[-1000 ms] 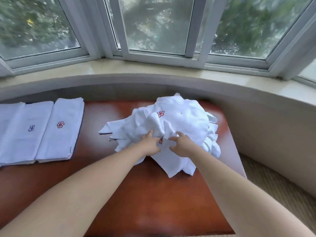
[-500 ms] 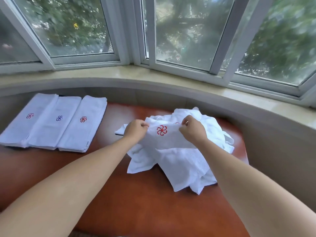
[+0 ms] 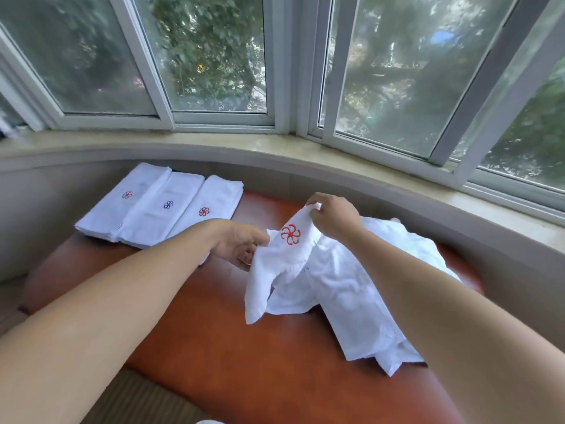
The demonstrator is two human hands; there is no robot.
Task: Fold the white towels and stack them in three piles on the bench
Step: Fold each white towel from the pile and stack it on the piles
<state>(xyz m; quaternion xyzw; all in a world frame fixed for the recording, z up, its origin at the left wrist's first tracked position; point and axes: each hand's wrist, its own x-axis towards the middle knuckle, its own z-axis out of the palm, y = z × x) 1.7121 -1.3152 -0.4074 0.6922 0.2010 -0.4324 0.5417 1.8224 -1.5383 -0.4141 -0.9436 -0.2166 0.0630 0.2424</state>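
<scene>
Head view: both hands hold one white towel [image 3: 276, 264] lifted above the reddish-brown table [image 3: 232, 347]. Left hand [image 3: 241, 243] pinches the towel's lower left edge, grip closed on the cloth. Right hand [image 3: 333, 217] pinches its upper corner, grip likewise closed on cloth. A red pinwheel emblem [image 3: 290, 234] faces the camera between the hands. The towel's lower end hangs down beside the unfolded towel heap [image 3: 351, 289], which lies on the table under the right forearm. Three folded towel piles [image 3: 159, 208] sit side by side at the table's far left, touching one another, below the window sill [image 3: 214, 142].
</scene>
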